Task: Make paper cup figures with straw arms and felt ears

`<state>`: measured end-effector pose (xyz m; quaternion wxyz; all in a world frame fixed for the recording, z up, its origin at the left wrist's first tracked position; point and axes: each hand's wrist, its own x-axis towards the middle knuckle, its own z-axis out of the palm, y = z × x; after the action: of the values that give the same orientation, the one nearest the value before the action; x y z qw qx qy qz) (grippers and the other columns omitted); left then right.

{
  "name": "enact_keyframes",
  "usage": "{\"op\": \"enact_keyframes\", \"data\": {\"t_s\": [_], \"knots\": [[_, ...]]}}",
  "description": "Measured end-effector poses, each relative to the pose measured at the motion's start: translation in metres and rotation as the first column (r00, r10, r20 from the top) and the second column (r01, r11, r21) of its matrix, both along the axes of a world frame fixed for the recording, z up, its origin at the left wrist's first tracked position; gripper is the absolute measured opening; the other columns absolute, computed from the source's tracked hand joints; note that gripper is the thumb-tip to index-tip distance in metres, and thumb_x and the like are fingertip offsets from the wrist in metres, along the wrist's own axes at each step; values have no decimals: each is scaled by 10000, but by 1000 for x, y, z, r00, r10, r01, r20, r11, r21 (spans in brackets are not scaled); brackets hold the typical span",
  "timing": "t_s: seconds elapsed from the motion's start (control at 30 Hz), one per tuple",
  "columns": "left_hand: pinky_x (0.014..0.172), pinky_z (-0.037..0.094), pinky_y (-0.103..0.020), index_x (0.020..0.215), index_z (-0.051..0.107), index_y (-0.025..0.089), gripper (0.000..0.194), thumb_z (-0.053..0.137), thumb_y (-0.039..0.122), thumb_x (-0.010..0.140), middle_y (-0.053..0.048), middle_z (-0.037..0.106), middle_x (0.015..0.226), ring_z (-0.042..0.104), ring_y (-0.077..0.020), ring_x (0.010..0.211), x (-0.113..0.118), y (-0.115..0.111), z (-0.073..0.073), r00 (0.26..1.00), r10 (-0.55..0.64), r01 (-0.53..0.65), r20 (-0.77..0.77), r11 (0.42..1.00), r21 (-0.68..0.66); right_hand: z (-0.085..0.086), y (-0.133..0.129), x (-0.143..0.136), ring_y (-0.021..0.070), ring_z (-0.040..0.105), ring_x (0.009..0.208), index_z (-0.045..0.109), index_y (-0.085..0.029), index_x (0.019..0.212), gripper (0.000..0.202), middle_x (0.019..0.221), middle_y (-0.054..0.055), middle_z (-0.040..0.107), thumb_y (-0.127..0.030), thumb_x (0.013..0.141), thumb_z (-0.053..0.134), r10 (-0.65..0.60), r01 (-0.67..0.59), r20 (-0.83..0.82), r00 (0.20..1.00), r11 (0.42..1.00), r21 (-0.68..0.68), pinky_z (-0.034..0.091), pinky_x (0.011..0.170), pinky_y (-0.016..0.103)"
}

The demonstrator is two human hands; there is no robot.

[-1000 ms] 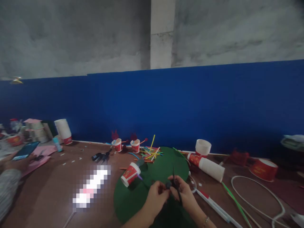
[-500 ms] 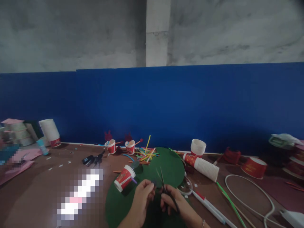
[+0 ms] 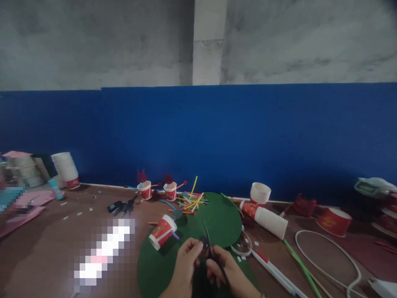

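My left hand [image 3: 190,258] pinches a small dark disc-like piece [image 3: 204,241] between thumb and fingers; its material is too dim to tell. Black-handled scissors [image 3: 207,234] are in my right hand [image 3: 225,265], blades pointing up and away, right beside the dark piece. Both hands are close together over a dark green board [image 3: 217,215]. A red and white paper cup [image 3: 163,231] lies tilted on the board left of my hands, with a purple strip [image 3: 175,235] sticking out from its side and a greyish-green round piece [image 3: 176,214] at its top.
Colourful pipe-cleaner-like sticks [image 3: 192,202] lie behind the board. Two decorated cups [image 3: 144,190] stand near the blue partition [image 3: 217,136]. At right are stacked paper cups [image 3: 268,219], a tape roll [image 3: 245,246], white sticks [image 3: 276,273] and a white cable [image 3: 328,236]. Dark pliers-like tools [image 3: 122,206] lie left.
The scissor blades have come together from being spread apart. My right hand has moved slightly left, closer to the left hand, and the dark piece shows more.
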<state>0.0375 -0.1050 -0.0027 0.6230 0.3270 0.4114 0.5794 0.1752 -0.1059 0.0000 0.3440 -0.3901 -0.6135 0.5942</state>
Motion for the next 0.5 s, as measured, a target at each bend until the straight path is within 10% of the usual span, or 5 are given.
{"op": "enact_keyframes", "data": {"t_s": [0.5], "knots": [[456,315,-198,605,547,166,379,750,483,561,44,553,540,423,-64,427,1,0,0,1000,-4,5,3,999,-40,-4,1,-2,58,434,428,481,-176,807,475,544,-55,491,-635,727,571,-4,4,-5,1000,998,59,291,371,151]]}}
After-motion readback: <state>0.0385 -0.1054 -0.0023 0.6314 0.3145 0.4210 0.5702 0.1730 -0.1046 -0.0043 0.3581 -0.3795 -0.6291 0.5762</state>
